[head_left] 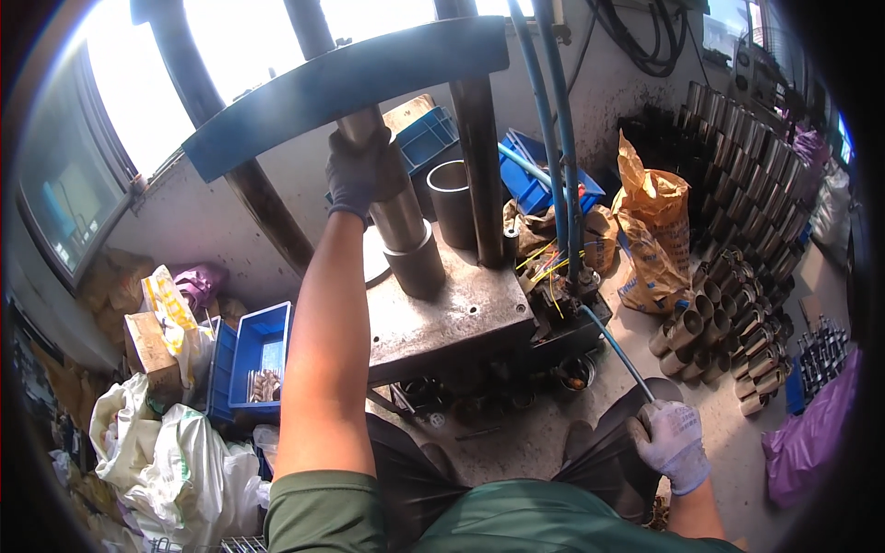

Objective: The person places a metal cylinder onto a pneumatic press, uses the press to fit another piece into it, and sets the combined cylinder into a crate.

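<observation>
My left hand [354,172], in a dark grey glove, is wrapped round the upper part of a shiny metal cylinder [398,219]. Below it, the cylinder meets a wider metal sleeve [417,267] standing on the steel press table [461,318]. Directly above my hand, the press ram [361,123] comes down from a blue crossbeam [350,78]. My right hand [671,442], in a pale, stained glove, grips the end of a thin lever rod [616,346]. That rod runs to a valve block [553,286] beside the table.
A dark-rimmed metal tube [449,205] stands behind the sleeve, near a press column [477,166]. Stacked metal tubes [747,175] and a brown paper sack [653,230] are at the right. Blue bins [261,355] and white sacks [175,452] lie on the left.
</observation>
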A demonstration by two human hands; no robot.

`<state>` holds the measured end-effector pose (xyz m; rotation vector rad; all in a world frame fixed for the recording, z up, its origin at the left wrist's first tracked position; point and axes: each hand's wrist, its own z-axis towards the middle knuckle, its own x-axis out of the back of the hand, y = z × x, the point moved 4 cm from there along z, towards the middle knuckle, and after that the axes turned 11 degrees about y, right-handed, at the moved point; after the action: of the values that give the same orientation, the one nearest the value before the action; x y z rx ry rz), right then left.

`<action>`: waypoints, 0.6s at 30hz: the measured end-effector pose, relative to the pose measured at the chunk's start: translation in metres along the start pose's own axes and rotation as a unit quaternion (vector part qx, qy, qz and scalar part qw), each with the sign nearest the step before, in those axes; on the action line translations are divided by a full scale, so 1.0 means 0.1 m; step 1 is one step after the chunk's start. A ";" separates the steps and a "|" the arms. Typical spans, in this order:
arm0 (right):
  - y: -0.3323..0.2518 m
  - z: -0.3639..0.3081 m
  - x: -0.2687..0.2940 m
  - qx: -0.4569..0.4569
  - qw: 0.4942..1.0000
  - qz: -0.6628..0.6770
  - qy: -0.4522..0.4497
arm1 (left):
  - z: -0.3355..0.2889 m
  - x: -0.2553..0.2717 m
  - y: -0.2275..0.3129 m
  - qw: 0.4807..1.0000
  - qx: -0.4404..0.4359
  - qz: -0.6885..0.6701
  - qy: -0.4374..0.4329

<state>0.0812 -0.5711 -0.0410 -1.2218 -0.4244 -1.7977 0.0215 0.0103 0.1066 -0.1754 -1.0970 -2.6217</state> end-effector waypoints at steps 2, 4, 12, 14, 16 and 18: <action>0.29 -0.22 -0.16 0.041 0.998 -0.041 0.024 | -0.01 -0.04 0.03 1.000 -0.006 -0.005 0.004; 0.27 -0.22 -0.12 0.084 0.993 -0.074 0.044 | -0.06 -0.06 0.05 1.000 -0.012 -0.004 0.001; 0.23 -0.14 -0.14 0.013 1.000 0.000 0.014 | -0.10 -0.07 -0.12 1.000 0.006 -0.011 0.004; 0.40 -0.26 -0.23 0.051 0.997 -0.029 0.059 | -0.13 -0.11 -0.10 1.000 0.003 -0.028 0.006; 0.27 -0.17 -0.17 0.075 0.994 -0.031 0.078 | -0.13 -0.04 -0.15 1.000 -0.002 -0.019 0.012; 0.04 0.03 -0.05 -0.022 0.992 -0.001 -0.123 | -0.14 0.02 -0.19 1.000 -0.006 -0.015 0.017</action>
<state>0.0865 -0.5691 -0.0447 -1.4803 -0.5274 -1.6712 0.0141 0.0128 0.0845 -0.1173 -1.0810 -2.6477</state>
